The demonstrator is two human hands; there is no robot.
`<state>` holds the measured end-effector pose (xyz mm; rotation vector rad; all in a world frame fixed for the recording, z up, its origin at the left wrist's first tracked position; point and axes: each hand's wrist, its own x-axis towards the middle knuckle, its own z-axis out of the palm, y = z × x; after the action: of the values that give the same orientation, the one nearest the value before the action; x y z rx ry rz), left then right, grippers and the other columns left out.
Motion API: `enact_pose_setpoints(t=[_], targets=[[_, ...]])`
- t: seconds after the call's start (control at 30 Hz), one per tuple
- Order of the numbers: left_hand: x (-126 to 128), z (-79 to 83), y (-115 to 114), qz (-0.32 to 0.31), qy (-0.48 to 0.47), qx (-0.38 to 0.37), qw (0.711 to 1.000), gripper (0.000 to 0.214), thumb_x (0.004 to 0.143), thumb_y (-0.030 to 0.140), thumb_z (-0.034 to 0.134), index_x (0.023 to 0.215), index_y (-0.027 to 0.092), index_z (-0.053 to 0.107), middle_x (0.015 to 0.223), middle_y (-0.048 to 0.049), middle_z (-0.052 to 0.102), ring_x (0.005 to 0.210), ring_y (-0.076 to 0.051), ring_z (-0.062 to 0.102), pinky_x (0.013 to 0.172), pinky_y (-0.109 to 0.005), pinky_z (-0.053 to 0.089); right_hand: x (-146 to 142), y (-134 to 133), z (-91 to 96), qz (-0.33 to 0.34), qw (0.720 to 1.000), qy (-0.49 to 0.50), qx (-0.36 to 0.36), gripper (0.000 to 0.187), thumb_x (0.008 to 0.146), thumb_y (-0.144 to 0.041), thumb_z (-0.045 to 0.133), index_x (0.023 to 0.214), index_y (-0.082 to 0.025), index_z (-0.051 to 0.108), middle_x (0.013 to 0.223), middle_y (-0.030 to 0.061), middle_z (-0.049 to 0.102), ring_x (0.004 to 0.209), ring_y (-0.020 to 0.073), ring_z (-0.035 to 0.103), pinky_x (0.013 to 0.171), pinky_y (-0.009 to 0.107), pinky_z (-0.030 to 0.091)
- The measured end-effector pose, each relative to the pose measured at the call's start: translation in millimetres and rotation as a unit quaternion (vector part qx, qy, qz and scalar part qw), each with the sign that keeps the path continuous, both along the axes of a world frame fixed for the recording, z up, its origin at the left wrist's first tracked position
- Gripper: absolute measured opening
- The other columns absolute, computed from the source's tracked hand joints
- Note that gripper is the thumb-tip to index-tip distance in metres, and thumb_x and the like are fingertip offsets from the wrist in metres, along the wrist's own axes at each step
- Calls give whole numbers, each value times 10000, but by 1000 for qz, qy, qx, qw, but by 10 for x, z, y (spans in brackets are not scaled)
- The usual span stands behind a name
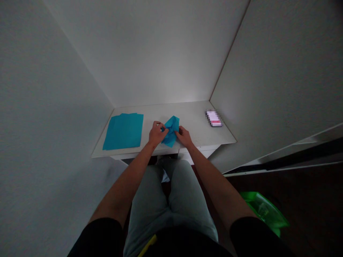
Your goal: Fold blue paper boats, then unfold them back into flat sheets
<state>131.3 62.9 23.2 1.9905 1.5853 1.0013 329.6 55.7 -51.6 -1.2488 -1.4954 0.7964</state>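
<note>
A partly folded sheet of blue paper (173, 125) is between my two hands, just above the white table. My left hand (157, 134) grips its left side, thumb and fingers curled in toward the folds. At the right edge, my right hand (184, 136) pinches the paper between thumb and fingers. Creases and raised flaps show across the piece, and its lower tip points toward me. Some of the folds are hidden behind my left fingers. To the left lies a stack of flat blue paper sheets (123, 131), slightly fanned at the top edge.
The narrow white table (195, 134) stands against a wall, with walls at both sides. A phone (213, 118), blurred out, lies at its right end. On the dark floor at lower right is a translucent green container or bag (264, 210). My legs are under the front edge.
</note>
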Motion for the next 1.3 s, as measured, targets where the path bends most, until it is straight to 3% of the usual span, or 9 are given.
enact_pose_setpoints(t=[0.2,0.3,0.43,0.63,0.8,0.9,1.0,1.1,1.3], targets=[[-127,-1,54,-30,-238,-78,968,120,859,263,655,768,197,615,1146,-83,694,883,-167,686,802,-309,623,46,12,-14,-42,999,-31,4,316,881,-564,583,952,-261,637,780,-1,669,720,216,567,683,338,457],[-260,-24,45,-8,-324,-139,936,184,885,333,645,766,205,585,935,-59,700,819,-175,695,755,-311,626,60,28,-28,-54,998,-25,4,338,885,-593,597,930,-261,643,783,8,668,736,224,564,694,345,455],[-454,-98,12,32,-356,-192,914,198,883,367,643,777,214,575,804,-42,676,754,-179,697,702,-297,600,68,60,-55,-50,999,10,1,397,898,-637,608,982,-255,674,875,26,716,812,242,619,779,373,512],[-522,-219,-9,72,-371,-257,889,257,898,411,728,945,208,578,1045,-133,775,768,-226,758,724,-378,618,110,93,-75,-16,997,76,0,534,901,-731,613,1147,-261,680,1046,59,769,986,280,697,887,425,594],[-360,-231,-44,28,-349,-194,917,414,969,560,688,1172,215,584,1318,-169,715,1022,-250,769,803,-353,601,137,93,-84,-6,995,95,-9,516,896,-711,651,1142,-259,687,1060,63,777,977,273,717,917,437,607],[-256,-212,-87,1,-298,-127,946,536,903,560,778,1265,206,602,1423,-168,651,1088,-248,741,859,-351,600,141,98,-103,-16,995,94,-18,510,882,-715,659,1103,-257,691,1020,57,772,921,263,710,893,436,609],[-202,-190,-99,-6,-228,-99,969,491,864,422,829,1257,183,657,1335,-146,707,1059,-236,728,906,-353,591,140,101,-111,-25,996,78,-23,552,873,-760,630,1075,-250,697,980,51,765,923,262,704,863,416,610],[-231,-180,-59,25,-165,-86,982,211,961,335,664,1085,178,731,1127,-98,785,986,-233,724,933,-365,565,137,98,-98,-30,996,76,-23,597,870,-791,609,1090,-244,700,984,52,768,929,263,700,860,408,609],[-429,-219,57,59,-137,-79,986,280,996,379,568,911,178,744,990,-95,795,945,-253,703,895,-361,531,127,89,-72,-31,993,110,-17,572,848,-772,659,1060,-242,696,953,50,759,907,260,693,854,407,602]])
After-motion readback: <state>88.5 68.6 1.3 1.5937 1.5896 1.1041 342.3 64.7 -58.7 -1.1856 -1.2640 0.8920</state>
